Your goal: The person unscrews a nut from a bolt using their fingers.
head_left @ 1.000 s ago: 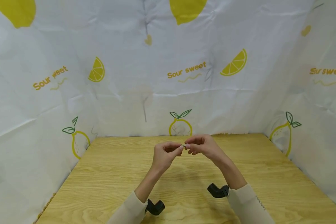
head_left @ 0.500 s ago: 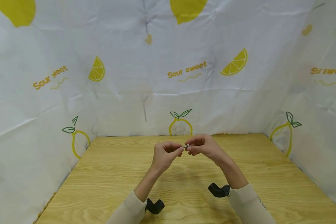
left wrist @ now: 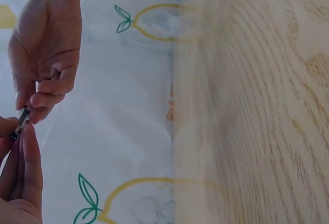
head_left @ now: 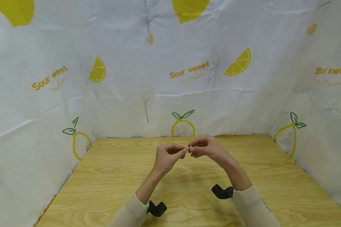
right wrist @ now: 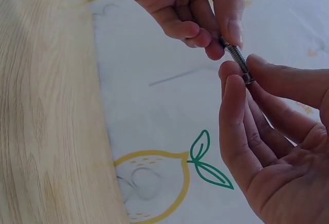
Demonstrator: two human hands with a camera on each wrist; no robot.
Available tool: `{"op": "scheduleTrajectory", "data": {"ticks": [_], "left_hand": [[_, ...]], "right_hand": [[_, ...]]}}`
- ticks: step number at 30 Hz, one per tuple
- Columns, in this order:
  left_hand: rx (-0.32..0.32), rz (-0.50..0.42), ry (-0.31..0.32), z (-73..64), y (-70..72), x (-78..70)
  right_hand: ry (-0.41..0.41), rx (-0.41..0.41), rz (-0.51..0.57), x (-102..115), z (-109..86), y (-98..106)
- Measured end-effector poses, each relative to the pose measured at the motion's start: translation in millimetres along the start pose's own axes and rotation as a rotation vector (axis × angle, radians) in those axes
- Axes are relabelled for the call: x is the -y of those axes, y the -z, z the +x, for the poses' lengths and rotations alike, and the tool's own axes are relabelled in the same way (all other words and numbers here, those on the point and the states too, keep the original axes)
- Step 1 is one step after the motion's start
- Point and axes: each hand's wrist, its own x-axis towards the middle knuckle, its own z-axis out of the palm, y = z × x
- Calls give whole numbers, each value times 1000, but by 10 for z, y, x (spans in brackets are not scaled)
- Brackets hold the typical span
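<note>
A small metal bolt (head_left: 187, 148) is held in the air above the wooden table, its threaded shank (right wrist: 236, 55) plain in the right wrist view. My left hand (head_left: 165, 158) pinches one end between thumb and fingers. At the other end, the thumb and fingertips of my right hand (head_left: 211, 150) pinch a wider metal piece (right wrist: 249, 78); whether it is the bolt's head or a nut, I cannot tell. Fingertips cover both ends in the head view. In the left wrist view, the bolt (left wrist: 19, 123) lies slanted between the two hands.
The wooden table (head_left: 125, 186) spreads below both hands. A white cloth (head_left: 125, 107) printed with lemons stands around its back and sides. A black curved wrist mount (head_left: 157, 209) sits on the left cuff, another mount (head_left: 223, 191) on the right cuff.
Half a second ago the right fingertips were parted, showing the bolt's right end; now they have closed over it again. The left hand has stayed in place.
</note>
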Motion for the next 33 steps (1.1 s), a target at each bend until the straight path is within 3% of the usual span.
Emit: {"op": "scheduleTrajectory", "data": {"ticks": [8,15,25,33], "left_hand": [[4,-6,-9,-3,10,-10],[1,6,-16,-5,16,-6],[8,-1,-23,6,18,3],[3,20,-14,-5,9,-7]], "right_hand": [[25,-3,19,18,2,-14],[5,90,17,-1,23,19],[31,44,43,-9,14,-5],[4,106,3,-28,14,26]]}}
